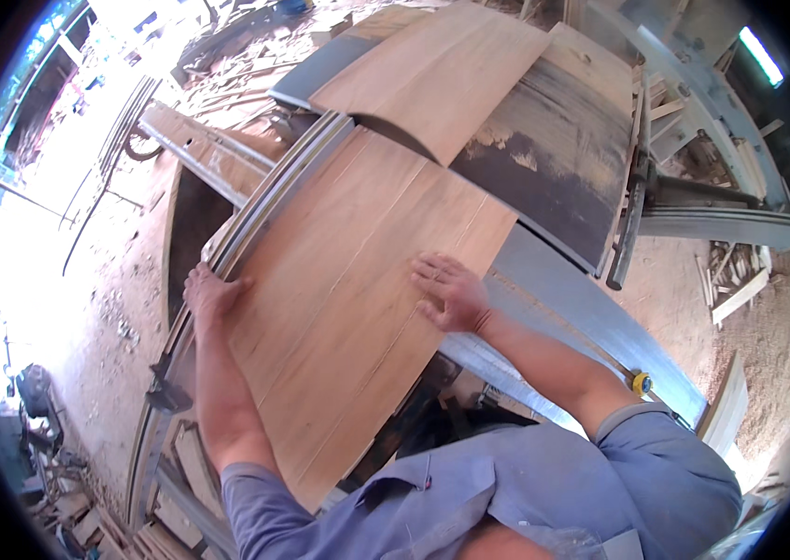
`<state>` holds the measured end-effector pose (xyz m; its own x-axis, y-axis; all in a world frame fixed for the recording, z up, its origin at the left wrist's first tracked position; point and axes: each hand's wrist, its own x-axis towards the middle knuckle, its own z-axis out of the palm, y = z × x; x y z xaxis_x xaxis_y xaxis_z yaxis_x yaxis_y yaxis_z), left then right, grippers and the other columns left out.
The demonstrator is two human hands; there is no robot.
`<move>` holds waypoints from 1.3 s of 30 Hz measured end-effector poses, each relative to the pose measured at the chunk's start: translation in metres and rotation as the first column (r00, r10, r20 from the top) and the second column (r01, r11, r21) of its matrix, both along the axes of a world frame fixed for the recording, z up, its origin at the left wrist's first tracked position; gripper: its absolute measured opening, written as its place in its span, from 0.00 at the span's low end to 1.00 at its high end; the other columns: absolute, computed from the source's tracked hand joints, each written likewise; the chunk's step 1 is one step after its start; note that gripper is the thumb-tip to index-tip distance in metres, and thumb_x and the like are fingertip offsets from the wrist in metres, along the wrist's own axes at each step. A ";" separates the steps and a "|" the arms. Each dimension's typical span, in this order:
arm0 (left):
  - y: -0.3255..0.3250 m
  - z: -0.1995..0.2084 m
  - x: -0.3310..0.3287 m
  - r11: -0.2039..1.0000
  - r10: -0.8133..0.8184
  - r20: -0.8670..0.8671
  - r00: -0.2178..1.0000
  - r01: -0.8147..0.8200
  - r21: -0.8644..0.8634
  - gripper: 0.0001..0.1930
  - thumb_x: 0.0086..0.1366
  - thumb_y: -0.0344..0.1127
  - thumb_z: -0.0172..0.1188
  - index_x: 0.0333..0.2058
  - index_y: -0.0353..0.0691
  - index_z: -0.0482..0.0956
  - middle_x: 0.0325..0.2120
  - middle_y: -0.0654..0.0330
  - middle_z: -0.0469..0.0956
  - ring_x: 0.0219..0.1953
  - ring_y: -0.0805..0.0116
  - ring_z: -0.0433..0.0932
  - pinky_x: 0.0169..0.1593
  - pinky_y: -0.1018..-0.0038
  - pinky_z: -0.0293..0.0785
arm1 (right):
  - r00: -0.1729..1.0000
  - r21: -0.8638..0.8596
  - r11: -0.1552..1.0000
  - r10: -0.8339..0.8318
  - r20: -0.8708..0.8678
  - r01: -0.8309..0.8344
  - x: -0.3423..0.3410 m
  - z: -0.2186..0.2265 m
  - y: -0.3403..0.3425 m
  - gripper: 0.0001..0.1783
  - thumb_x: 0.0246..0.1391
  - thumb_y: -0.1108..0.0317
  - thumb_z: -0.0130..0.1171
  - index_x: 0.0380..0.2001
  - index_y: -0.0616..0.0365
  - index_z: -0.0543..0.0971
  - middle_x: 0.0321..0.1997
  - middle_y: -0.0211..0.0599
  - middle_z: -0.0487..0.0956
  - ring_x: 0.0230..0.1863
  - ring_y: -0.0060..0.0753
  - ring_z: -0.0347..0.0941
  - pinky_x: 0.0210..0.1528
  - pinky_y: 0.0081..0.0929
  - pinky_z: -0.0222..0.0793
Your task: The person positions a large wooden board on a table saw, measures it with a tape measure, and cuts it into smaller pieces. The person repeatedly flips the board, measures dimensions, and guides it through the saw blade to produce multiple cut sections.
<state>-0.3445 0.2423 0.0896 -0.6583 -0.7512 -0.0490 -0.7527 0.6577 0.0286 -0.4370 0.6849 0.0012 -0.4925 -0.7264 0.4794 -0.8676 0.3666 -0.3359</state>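
A wide wooden panel [344, 271], with straight joint lines along it, lies before me on a sliding saw table. My left hand [214, 291] is at its left edge, fingers spread over the metal rail [269, 210] and thumb stretched onto the wood. Farther right, my right hand [451, 291] rests on top of the panel, palm down with its fingers apart. Beyond the panel's far edge lies another wooden panel [432, 70], with a narrow curved dark gap between the two. A yellow tape measure [641, 383] sits on the grey metal table [582, 308] to the right.
The dark, worn table surface [554, 149] extends at the far right beside a dark bar [633, 219]. A metal beam [717, 227] stands beyond it. Wood scraps [740, 297] lie on the dusty floor at right, with more offcuts at lower left. A black clamp-like part [168, 387] sits on the left rail.
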 end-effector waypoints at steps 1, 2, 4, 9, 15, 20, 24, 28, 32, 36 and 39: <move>0.023 -0.002 0.011 1.000 -0.006 -0.037 0.999 0.005 -0.024 0.54 0.45 0.60 0.76 0.65 0.33 0.64 0.64 0.45 0.68 0.69 0.49 0.63 0.71 0.56 0.57 | 1.000 -0.002 1.000 -0.008 0.004 0.008 0.006 0.000 0.013 0.27 0.48 0.59 0.67 0.51 0.58 0.81 0.64 0.41 0.76 0.69 0.43 0.67 0.73 0.44 0.59; 0.039 -0.014 0.030 0.993 -0.035 -0.101 0.994 0.023 -0.114 0.52 0.48 0.58 0.74 0.65 0.33 0.64 0.65 0.44 0.66 0.70 0.48 0.61 0.72 0.56 0.55 | 1.000 -0.009 1.000 -0.004 0.008 0.004 0.014 0.001 0.022 0.26 0.48 0.59 0.67 0.51 0.58 0.81 0.64 0.41 0.76 0.69 0.43 0.67 0.73 0.44 0.58; 0.076 -0.050 0.073 0.959 -0.102 -0.209 0.973 0.040 -0.282 0.48 0.54 0.55 0.71 0.66 0.32 0.63 0.66 0.42 0.64 0.71 0.46 0.57 0.74 0.54 0.50 | 1.000 -0.014 1.000 -0.004 0.019 0.005 0.026 0.000 0.045 0.26 0.48 0.59 0.67 0.51 0.57 0.82 0.64 0.41 0.77 0.70 0.43 0.67 0.74 0.43 0.58; 0.249 -0.086 0.225 0.982 0.119 -0.358 0.926 -0.162 -0.093 0.43 0.62 0.53 0.64 0.67 0.29 0.62 0.70 0.37 0.55 0.73 0.40 0.50 0.75 0.51 0.43 | 0.997 -0.029 0.999 -0.025 0.067 0.027 0.055 0.001 0.100 0.26 0.50 0.61 0.65 0.54 0.56 0.81 0.63 0.42 0.77 0.69 0.45 0.67 0.74 0.45 0.57; 0.348 -0.061 0.319 0.954 0.261 -0.254 0.931 -0.290 -0.081 0.40 0.68 0.56 0.55 0.66 0.28 0.63 0.70 0.31 0.51 0.74 0.35 0.45 0.75 0.48 0.40 | 1.000 -0.037 0.999 -0.023 0.001 0.023 0.072 0.021 0.149 0.25 0.52 0.71 0.62 0.55 0.55 0.81 0.65 0.41 0.76 0.69 0.47 0.67 0.74 0.46 0.57; 0.357 -0.061 0.321 0.937 0.303 -0.293 0.907 -0.339 -0.083 0.38 0.68 0.56 0.54 0.64 0.28 0.66 0.69 0.27 0.50 0.73 0.32 0.44 0.74 0.45 0.40 | 1.000 0.004 1.000 0.017 0.008 -0.017 0.074 0.034 0.161 0.29 0.52 0.72 0.62 0.60 0.53 0.78 0.70 0.37 0.72 0.72 0.48 0.64 0.74 0.46 0.57; 0.371 -0.059 0.323 0.941 0.299 -0.310 0.902 -0.332 -0.059 0.37 0.68 0.55 0.54 0.64 0.29 0.66 0.69 0.27 0.49 0.73 0.34 0.44 0.74 0.46 0.40 | 0.985 0.105 0.980 -0.170 -0.016 0.170 0.037 0.022 0.188 0.29 0.55 0.65 0.61 0.62 0.52 0.76 0.71 0.41 0.69 0.72 0.52 0.62 0.73 0.46 0.57; 0.385 -0.039 0.351 0.923 0.379 -0.356 0.854 -0.380 0.070 0.39 0.65 0.53 0.59 0.65 0.28 0.64 0.70 0.30 0.50 0.74 0.37 0.46 0.75 0.50 0.40 | 0.749 0.279 0.748 -0.650 0.127 0.602 -0.055 0.008 0.241 0.32 0.54 0.58 0.62 0.61 0.60 0.75 0.61 0.52 0.77 0.62 0.55 0.73 0.63 0.45 0.67; 0.389 -0.048 0.366 0.851 0.519 -0.477 0.709 -0.377 0.365 0.42 0.61 0.45 0.64 0.67 0.26 0.60 0.68 0.32 0.55 0.72 0.37 0.50 0.75 0.52 0.44 | 0.656 0.393 0.772 -0.634 0.410 0.500 -0.136 0.004 0.299 0.32 0.49 0.60 0.61 0.58 0.61 0.77 0.52 0.52 0.82 0.52 0.47 0.79 0.55 0.38 0.72; 0.374 -0.048 0.397 0.790 0.590 -0.595 0.547 -0.239 0.564 0.42 0.59 0.39 0.67 0.66 0.25 0.60 0.65 0.35 0.63 0.68 0.42 0.60 0.72 0.57 0.52 | 0.647 0.413 0.721 -0.687 0.330 0.556 -0.079 0.014 0.290 0.31 0.42 0.57 0.64 0.53 0.52 0.82 0.44 0.45 0.85 0.42 0.41 0.83 0.45 0.35 0.77; 0.348 -0.052 0.430 0.801 0.556 -0.670 0.492 -0.099 0.591 0.37 0.59 0.36 0.67 0.63 0.25 0.65 0.61 0.38 0.69 0.63 0.45 0.68 0.68 0.59 0.60 | 0.480 0.508 0.546 -0.835 0.267 0.666 0.025 0.034 0.273 0.30 0.42 0.53 0.63 0.51 0.51 0.82 0.47 0.50 0.84 0.48 0.49 0.82 0.51 0.42 0.77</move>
